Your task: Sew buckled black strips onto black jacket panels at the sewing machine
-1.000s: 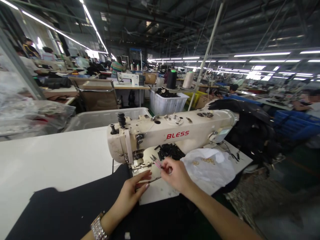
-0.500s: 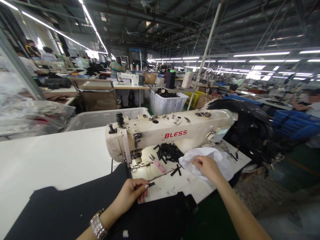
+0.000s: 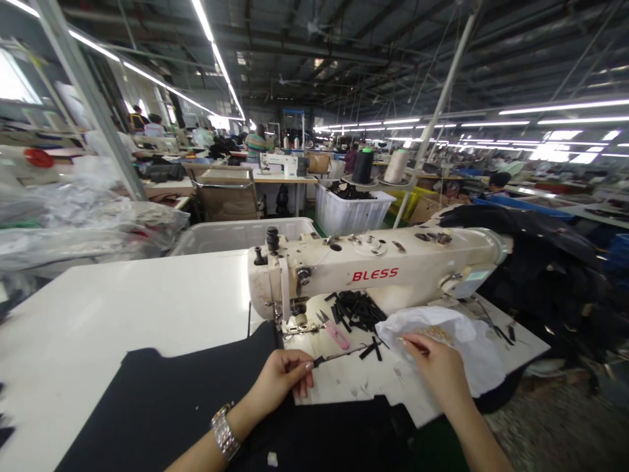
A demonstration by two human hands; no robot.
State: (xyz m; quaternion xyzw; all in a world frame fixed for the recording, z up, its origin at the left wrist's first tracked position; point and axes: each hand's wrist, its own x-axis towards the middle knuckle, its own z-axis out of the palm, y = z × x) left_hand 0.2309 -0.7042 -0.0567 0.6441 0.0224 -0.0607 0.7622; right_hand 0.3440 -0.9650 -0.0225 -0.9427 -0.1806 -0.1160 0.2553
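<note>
A small black strip [image 3: 318,361] is pinched between the thumb and fingers of my left hand [image 3: 282,380], which rests over black fabric [image 3: 187,387] at the machine's needle end. My right hand [image 3: 435,367] has its thumb and fingertips pressed together at the edge of a white bag [image 3: 479,347]; what they hold is too small to name. Small gold-coloured pieces [image 3: 437,333] lie in the bag. Behind my hands stands a sewing machine [image 3: 334,269] marked BLESS. Pink thread snips [image 3: 337,333] and a pile of black strips [image 3: 356,309] lie beneath its arm.
The white tabletop [image 3: 147,295] extends left. Beyond the machine are a clear bin [image 3: 246,231], a white crate [image 3: 351,211] and two thread cones. Dark material [image 3: 550,262] is heaped at the right. People sit farther back.
The view has turned left, so everything appears farther right. My right hand has drawn back slightly from over the bag, showing the gold pieces. The left hand keeps its strip.
</note>
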